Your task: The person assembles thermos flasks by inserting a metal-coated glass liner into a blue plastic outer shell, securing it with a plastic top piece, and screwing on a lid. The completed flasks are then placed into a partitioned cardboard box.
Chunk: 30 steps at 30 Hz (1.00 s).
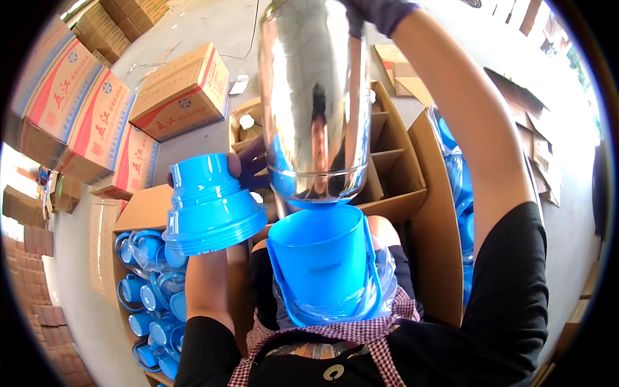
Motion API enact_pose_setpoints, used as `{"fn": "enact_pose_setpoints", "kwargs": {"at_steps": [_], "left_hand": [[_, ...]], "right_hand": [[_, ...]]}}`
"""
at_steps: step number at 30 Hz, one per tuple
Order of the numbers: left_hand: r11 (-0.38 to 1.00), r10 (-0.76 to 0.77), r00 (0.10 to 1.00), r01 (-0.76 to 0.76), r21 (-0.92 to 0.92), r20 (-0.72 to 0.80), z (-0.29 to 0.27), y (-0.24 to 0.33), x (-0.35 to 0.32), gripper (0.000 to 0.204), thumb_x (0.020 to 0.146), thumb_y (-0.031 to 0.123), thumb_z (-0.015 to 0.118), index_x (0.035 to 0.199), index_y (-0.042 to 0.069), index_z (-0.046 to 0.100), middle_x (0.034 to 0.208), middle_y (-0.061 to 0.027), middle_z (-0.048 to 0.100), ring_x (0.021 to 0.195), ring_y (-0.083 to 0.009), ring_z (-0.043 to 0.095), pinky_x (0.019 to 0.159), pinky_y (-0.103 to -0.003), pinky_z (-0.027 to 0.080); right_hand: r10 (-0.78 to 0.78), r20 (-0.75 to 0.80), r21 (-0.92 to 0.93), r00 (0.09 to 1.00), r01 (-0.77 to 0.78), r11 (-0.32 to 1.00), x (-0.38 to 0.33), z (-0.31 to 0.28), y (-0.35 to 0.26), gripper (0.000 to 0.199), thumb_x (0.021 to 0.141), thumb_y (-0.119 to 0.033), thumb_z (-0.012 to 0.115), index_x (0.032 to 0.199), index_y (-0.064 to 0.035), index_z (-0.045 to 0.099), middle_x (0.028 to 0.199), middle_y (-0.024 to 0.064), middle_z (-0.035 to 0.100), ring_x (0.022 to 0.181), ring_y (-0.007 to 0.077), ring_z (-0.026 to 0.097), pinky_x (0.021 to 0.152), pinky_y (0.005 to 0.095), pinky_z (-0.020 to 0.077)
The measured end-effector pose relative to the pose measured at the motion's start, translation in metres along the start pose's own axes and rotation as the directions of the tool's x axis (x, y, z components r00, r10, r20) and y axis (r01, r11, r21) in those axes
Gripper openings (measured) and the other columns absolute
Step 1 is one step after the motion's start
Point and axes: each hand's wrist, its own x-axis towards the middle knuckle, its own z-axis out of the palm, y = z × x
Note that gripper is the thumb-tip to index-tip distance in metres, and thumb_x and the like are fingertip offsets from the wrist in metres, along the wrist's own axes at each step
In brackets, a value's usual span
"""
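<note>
"What do the fingers have hold of?"

"The right hand (382, 14), in a dark glove, has its fingers curled against the far end of a tall silver cylinder (314, 97). The upper edge of the view cuts part of it off, so I can't tell how far round they reach."

"And the left?"

"The left hand (253, 158) grips the narrow end of a blue stepped piece (213, 216), the fingers spread only to the width of that neck. Its wide ribbed end faces near. Much of the hand is hidden behind it."

"Where's the cylinder's other end?"

"Just over the far rim of a blue bucket-shaped shell (322, 258); I can't tell whether they touch. The shell sits mouth up between the person's thighs, its handle lowered to the near side, clear plastic (322, 313) about its base."

"Further out?"

"On the far side, a divided carton (401, 138), with pale tips showing in its left compartments. To the left, an open carton (145, 209) full of blue containers (155, 297) with handles. To the right, another open carton (435, 238) with wrapped blue pieces (461, 187). Far left, closed printed cartons (77, 119) on the grey floor (80, 258)."
</note>
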Motion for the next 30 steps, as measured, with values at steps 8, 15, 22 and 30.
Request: {"fn": "enact_pose_setpoints", "kwargs": {"at_steps": [8, 15, 22, 30], "left_hand": [[0.997, 0.041, 0.97, -0.025, 0.068, -0.239, -0.052, 0.017, -0.076, 0.09, 0.084, 0.077, 0.062, 0.139, 0.006, 0.058, 0.156, -0.0241, 0.038, 0.14, -0.0401, 0.044, 0.117, -0.055, 0.037], [0.999, 0.01, 0.949, 0.0, 0.033, -0.316, -0.084, 0.001, -0.111, 0.092, 0.084, 0.079, 0.061, 0.139, 0.005, 0.057, 0.151, -0.0247, 0.045, 0.135, -0.0396, 0.05, 0.114, -0.054, 0.041], [0.995, -0.055, 0.994, 0.047, -0.089, -0.091, -0.116, -0.004, -0.047, 0.095, 0.083, 0.081, 0.059, 0.139, 0.005, 0.056, 0.145, -0.0254, 0.052, 0.13, -0.0392, 0.056, 0.111, -0.053, 0.045], [0.963, -0.238, 0.967, 0.247, 0.105, -0.094, 0.001, -0.067, 0.075, 0.094, 0.091, 0.075, 0.057, 0.154, 0.008, 0.039, 0.15, -0.0204, 0.051, 0.134, -0.0362, 0.055, 0.111, -0.052, 0.048]], "right_hand": [[0.47, 0.219, -0.068, 0.855, -0.467, 0.882, -0.057, 0.099, -0.01, 0.061, 0.089, -0.053, 0.074, 0.126, -0.0048, 0.068, 0.115, 0.0153, 0.071, 0.074, 0.0292, 0.069, 0.062, 0.049, 0.059], [0.429, 0.138, -0.31, 0.893, -0.372, 0.875, -0.081, 0.128, 0.056, 0.041, 0.094, -0.05, 0.066, 0.099, -0.0099, 0.077, 0.082, 0.0054, 0.072, 0.062, 0.0148, 0.066, 0.065, 0.031, 0.0568], [0.393, 0.122, -0.233, 0.912, -0.358, 0.904, -0.178, 0.142, 0.074, 0.063, 0.082, -0.061, 0.075, 0.095, 0.0004, 0.076, 0.086, 0.0134, 0.074, 0.086, 0.022, 0.072, 0.079, 0.0357, 0.0567], [0.392, 0.212, -0.202, 0.895, -0.352, 0.914, -0.275, 0.15, 0.025, 0.063, 0.088, -0.054, 0.077, 0.11, 0.0027, 0.064, 0.09, 0.0121, 0.07, 0.082, 0.0173, 0.072, 0.073, 0.0331, 0.0586]]}}
